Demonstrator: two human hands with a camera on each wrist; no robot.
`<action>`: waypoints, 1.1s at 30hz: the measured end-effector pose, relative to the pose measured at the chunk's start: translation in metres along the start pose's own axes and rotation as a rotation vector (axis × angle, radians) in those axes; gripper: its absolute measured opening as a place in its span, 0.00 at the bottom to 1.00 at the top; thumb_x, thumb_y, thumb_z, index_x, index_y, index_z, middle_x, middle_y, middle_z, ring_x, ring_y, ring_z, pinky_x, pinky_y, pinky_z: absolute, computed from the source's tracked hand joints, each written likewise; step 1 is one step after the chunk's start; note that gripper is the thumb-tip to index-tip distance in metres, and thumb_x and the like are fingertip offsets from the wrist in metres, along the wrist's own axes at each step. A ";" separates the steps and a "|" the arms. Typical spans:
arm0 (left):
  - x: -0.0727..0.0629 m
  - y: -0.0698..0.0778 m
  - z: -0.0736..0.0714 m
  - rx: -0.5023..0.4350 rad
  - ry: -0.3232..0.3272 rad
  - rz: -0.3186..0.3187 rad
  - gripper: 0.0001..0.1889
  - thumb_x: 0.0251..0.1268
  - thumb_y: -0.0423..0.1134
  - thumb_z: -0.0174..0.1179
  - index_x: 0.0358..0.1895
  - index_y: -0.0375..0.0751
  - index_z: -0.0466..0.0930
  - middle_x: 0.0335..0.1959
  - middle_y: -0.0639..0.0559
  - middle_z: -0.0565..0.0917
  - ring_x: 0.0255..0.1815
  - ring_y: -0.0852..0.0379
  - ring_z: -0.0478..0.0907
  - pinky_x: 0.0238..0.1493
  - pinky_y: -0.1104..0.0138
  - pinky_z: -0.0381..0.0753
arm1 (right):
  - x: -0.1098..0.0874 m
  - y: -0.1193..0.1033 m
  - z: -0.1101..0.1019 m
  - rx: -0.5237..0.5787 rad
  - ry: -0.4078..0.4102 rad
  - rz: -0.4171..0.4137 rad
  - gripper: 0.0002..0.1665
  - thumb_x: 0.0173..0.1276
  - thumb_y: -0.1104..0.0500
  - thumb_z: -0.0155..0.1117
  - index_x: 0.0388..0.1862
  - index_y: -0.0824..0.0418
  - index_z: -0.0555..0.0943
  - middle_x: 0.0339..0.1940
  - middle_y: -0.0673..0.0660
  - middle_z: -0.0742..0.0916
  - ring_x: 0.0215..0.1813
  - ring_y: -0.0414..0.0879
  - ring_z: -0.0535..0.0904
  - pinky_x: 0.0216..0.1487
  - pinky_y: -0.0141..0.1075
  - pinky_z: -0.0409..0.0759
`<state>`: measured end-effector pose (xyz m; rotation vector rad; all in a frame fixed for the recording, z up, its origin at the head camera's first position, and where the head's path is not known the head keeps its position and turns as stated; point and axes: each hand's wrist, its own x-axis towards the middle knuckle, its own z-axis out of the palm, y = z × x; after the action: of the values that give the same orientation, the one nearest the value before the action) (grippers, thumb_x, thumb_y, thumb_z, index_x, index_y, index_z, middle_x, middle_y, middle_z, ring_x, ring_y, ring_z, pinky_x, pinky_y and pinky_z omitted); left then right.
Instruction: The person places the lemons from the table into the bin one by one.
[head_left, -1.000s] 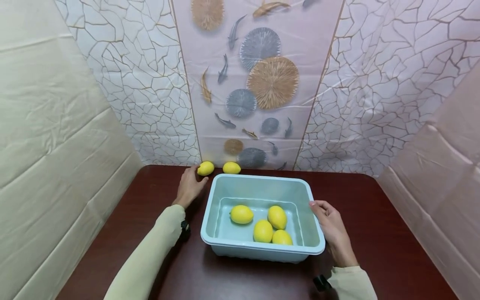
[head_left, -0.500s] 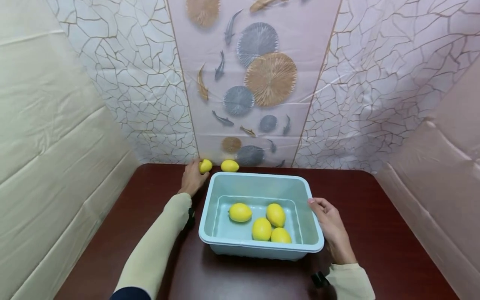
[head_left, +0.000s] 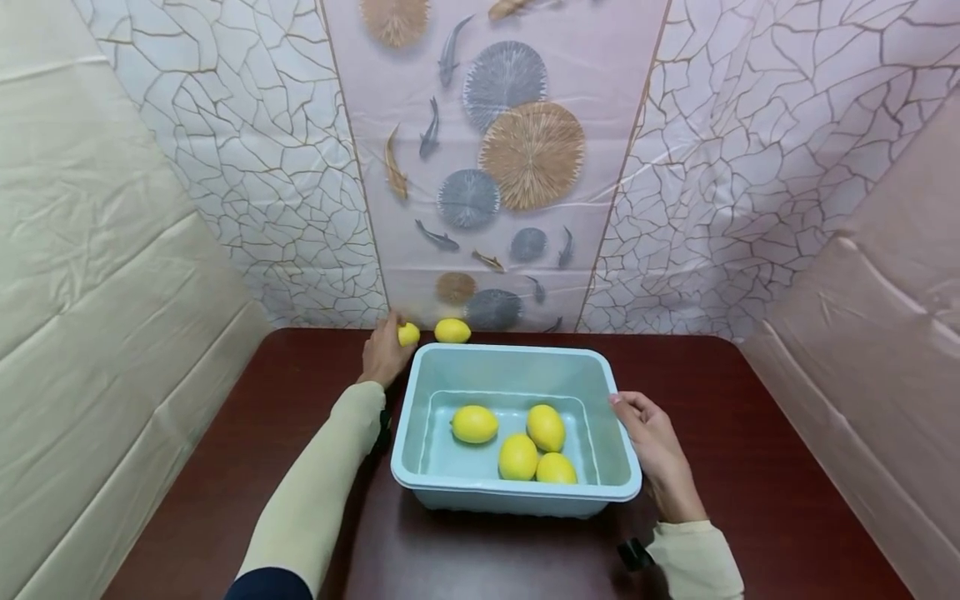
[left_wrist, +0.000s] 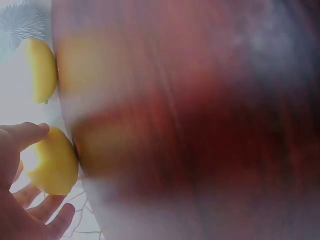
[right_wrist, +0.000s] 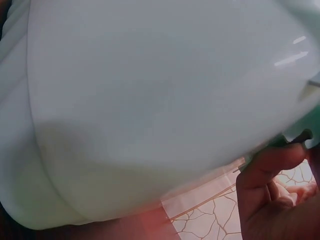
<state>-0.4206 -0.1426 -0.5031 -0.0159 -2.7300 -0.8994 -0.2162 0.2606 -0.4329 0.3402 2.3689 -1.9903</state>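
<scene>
At the far edge of the table, my left hand holds a yellow lemon. In the left wrist view, the thumb lies along one side of that lemon and the fingers curl round its other side. A second lemon lies just to the right, by the wall. My right hand pinches the right rim of a pale blue plastic tub. Several lemons lie on the tub's floor, mostly grouped toward its front right. The tub's smooth outer wall fills most of the right wrist view.
The dark reddish-brown table ends at a wall cloth printed with fish and round leaves. Padded beige panels flank it left and right. The tub's far left corner is close to the left hand.
My left hand has reached slightly farther round the lemon, its fingers now behind it. My right hand stays on the tub rim, and the whole head view has shifted a little.
</scene>
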 end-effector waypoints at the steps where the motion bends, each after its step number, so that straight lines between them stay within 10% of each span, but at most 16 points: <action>1: 0.000 0.000 -0.001 0.003 -0.007 -0.001 0.24 0.69 0.38 0.70 0.62 0.39 0.72 0.56 0.36 0.80 0.52 0.36 0.81 0.52 0.44 0.80 | 0.000 0.000 0.000 0.002 -0.001 0.004 0.27 0.85 0.47 0.57 0.65 0.69 0.72 0.39 0.50 0.88 0.36 0.40 0.84 0.36 0.35 0.84; 19: -0.004 -0.006 -0.018 0.049 -0.160 -0.024 0.32 0.66 0.37 0.72 0.71 0.39 0.73 0.57 0.34 0.81 0.55 0.36 0.81 0.55 0.43 0.80 | 0.003 -0.003 -0.001 -0.010 0.004 0.015 0.24 0.85 0.48 0.56 0.64 0.68 0.73 0.39 0.50 0.88 0.35 0.39 0.83 0.35 0.33 0.84; 33: -0.013 -0.016 -0.029 -0.046 -0.082 0.015 0.31 0.63 0.39 0.72 0.70 0.39 0.76 0.58 0.36 0.79 0.56 0.39 0.77 0.59 0.43 0.76 | 0.002 -0.002 -0.002 -0.033 0.005 0.019 0.26 0.85 0.47 0.56 0.65 0.66 0.72 0.41 0.52 0.88 0.36 0.39 0.83 0.36 0.34 0.84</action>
<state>-0.4023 -0.1713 -0.4934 -0.0835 -2.7800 -0.9787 -0.2182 0.2625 -0.4305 0.3662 2.3887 -1.9426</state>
